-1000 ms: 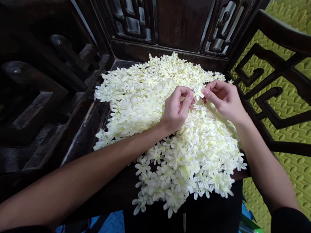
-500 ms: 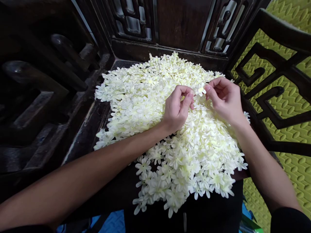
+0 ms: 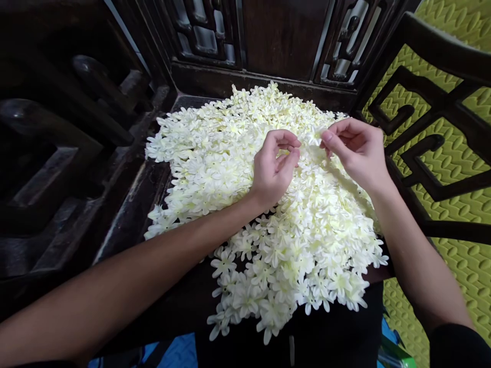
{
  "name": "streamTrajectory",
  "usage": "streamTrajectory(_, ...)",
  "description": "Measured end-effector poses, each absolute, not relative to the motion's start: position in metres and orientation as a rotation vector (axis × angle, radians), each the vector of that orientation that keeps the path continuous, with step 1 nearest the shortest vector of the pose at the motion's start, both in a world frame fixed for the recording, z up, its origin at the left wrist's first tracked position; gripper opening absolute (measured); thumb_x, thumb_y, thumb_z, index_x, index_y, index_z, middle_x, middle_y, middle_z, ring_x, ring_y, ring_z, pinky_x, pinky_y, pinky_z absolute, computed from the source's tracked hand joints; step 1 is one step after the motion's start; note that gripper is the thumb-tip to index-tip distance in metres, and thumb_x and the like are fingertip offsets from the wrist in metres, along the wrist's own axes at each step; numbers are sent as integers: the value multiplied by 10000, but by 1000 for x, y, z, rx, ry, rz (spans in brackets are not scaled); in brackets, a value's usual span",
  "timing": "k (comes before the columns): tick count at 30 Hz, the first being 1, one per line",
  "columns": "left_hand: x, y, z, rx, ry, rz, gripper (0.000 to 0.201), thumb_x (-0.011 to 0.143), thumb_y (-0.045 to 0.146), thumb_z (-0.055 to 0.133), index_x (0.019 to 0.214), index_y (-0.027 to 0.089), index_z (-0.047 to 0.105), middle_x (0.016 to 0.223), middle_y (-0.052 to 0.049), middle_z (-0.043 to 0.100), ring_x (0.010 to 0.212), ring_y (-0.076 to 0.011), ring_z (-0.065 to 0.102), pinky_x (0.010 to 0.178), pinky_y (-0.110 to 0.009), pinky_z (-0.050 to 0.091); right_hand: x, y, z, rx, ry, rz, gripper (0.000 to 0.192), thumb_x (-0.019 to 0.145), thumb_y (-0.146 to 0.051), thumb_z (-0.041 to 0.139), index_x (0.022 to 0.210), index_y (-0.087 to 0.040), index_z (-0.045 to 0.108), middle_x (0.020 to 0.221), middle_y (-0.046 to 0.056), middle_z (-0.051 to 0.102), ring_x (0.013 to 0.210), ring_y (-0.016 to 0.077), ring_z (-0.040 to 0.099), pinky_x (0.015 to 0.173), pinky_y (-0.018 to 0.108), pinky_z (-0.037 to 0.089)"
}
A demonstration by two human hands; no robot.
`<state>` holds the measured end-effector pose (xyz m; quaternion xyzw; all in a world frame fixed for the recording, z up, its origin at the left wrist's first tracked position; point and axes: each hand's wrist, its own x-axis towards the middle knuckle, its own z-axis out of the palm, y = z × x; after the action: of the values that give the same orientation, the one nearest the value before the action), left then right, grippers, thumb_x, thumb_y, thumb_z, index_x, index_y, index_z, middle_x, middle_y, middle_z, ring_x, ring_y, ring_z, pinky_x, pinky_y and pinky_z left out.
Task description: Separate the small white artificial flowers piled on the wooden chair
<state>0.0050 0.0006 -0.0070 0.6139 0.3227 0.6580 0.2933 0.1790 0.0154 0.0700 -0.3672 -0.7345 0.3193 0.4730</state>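
My right hand point(image 3: 356, 153) pinches one small cream-white flower point(image 3: 316, 137) between thumb and forefinger, lifted just above the heap of flowers point(image 3: 268, 204). My left hand point(image 3: 274, 171) is close beside it, a little lower and to the left, its fingers point(image 3: 286, 139) curled in toward the thumb. I cannot tell whether they grip anything, since nothing shows clearly between them, and the held flower seems to sit just clear of them. Both wrists hover low over the heap, the left forearm crossing its near-left edge and the right forearm running along its right side. The heap is a broad mound of the same pale, star-shaped blossoms, spread over the dark wooden seat point(image 3: 134, 204) of a carved chair, reaching from the chair back point(image 3: 284, 36) down to the front edge near my lap. A dark fretwork armrest point(image 3: 433, 107) rises on the right, and beyond it lies a yellow-green patterned mat point(image 3: 460, 260).
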Motion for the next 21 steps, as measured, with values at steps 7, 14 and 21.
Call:
streamTrajectory(7,7,0,-3,1654,693,1767,140,932,304,615,1046,228,587,975,-31,631,876,-120,651,694,-235,579,172,8,67,-859,-1892,986,236,815,-394,800,865,-170,748,732,16,657,618,113,554,536,242,439)
streamTrajectory(14,7,3,-9,1574,701,1779,148,939,348,607,1020,225,617,903,-17,638,720,-85,619,620,-221,559,176,7,70,-860,-1903,1144,210,859,-340,770,976,-165,778,874,57,728,752,147,644,614,243,517)
streamTrajectory(21,7,2,-8,1566,695,1767,152,937,345,613,1023,221,624,911,-18,643,706,-78,617,627,-224,559,176,7,67,-855,-1919,1143,210,833,-349,792,953,-177,787,857,61,730,780,160,659,634,253,545)
